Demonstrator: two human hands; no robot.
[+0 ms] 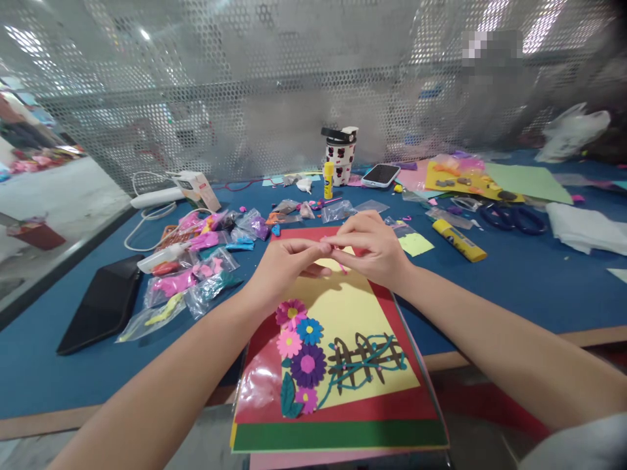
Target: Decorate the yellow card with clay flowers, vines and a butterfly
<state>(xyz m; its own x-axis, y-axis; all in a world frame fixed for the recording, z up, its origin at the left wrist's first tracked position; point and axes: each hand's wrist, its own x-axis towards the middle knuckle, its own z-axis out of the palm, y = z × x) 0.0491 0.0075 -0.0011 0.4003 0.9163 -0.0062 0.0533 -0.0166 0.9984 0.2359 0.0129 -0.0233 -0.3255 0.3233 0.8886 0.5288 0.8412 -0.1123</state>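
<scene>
At the near edge of the blue table (519,287), one green band (343,437) lay nearest, then one red backing (362,412) bearing one yellow sheet (337,294); the stack overhung the table edge. The decoration looked partly done. At the sheet's near left sat five flowers (308,365), two of them pinkish, one magenta, one blue and one purple, with dark green leaves (288,395) whose number was unclear. At the near right lay one brown fence (362,359) twined with teal strands. The sheet's middle was bare; its far part was half hidden, so what remained there was hard to judge.

Above that far part, the left hand (294,258) and right hand (369,248) met, fingers curled and tips together; I could not tell whether they gripped anything small. One pink strip (343,268) showed just below, held or lying, unclear.

To the left lay one black tablet (102,303) and heaped clay bags (176,281), too overlapped to count. To the right were one lying glue stick (459,240) and one pair of scissors (514,219). Farther off came one phone (381,175), a second, standing glue stick (328,181) and one tumbler (341,156).
</scene>
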